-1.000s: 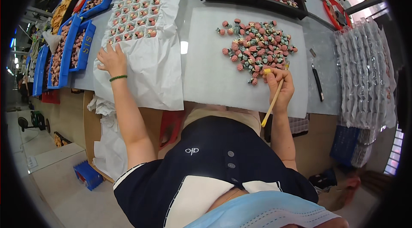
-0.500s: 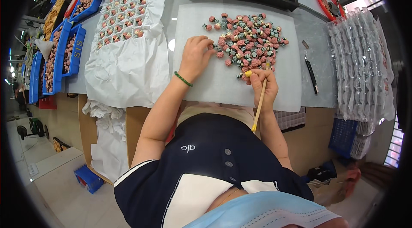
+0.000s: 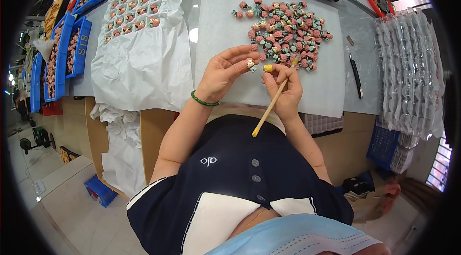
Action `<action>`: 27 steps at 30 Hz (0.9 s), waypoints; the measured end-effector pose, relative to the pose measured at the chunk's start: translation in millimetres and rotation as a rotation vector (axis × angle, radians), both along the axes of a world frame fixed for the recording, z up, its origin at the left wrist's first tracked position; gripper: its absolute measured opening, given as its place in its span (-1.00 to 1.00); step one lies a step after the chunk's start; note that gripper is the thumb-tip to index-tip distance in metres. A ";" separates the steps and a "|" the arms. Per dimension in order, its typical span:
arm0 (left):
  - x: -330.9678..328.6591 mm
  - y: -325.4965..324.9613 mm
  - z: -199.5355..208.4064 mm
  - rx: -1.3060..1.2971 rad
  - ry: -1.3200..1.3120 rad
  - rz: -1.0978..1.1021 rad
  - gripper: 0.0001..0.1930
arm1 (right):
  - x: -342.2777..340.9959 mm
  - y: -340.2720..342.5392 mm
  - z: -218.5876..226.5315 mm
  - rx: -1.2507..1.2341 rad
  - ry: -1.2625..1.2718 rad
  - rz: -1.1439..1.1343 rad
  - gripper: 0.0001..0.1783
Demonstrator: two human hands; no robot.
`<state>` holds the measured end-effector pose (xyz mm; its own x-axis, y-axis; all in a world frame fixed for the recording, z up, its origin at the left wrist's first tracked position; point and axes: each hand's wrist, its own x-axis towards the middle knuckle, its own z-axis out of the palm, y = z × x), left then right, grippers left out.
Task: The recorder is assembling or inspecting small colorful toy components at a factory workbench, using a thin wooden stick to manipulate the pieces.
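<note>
Head view: left hand [image 3: 222,73] pinches a figurine [image 3: 250,64], right hand [image 3: 287,95] grips a stick [image 3: 268,115]! Figurine seems light, rigid; best held by its sides.

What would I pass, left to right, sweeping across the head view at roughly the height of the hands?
Blue plastic bins → white paper sheet → left hand holding a small figurine at its fingertips → right hand → slim black-handled tool → stack of clear plastic trays.

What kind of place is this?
Probably a figurine workshop or factory: there's a pile of pink-topped figurines, blue plastic bins holding many pieces, and stacked clear plastic trays.
</note>
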<state>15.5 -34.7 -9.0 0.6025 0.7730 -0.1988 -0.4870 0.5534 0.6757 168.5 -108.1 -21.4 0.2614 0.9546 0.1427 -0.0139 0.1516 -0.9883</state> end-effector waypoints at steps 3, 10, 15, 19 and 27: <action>1.9 -2.9 -7.9 0.022 -0.024 0.025 -0.65 | -7.8 0.6 -0.7 -0.014 0.029 0.001 -0.76; 2.9 -6.7 -10.5 0.067 0.076 0.007 -0.65 | -10.0 0.8 -8.4 -0.046 0.091 0.044 -0.74; 5.1 -8.8 -9.4 -0.066 -0.067 0.054 -0.63 | -14.1 3.3 -5.1 0.035 0.053 0.010 -0.72; 4.2 -8.5 -9.8 -0.085 0.013 -0.021 -0.63 | -10.5 4.9 -2.7 0.160 -0.398 -0.023 -0.68; -11.3 -4.8 -0.3 -0.240 0.025 0.075 -0.71 | 1.7 47.9 32.3 0.296 -0.939 -0.122 -0.74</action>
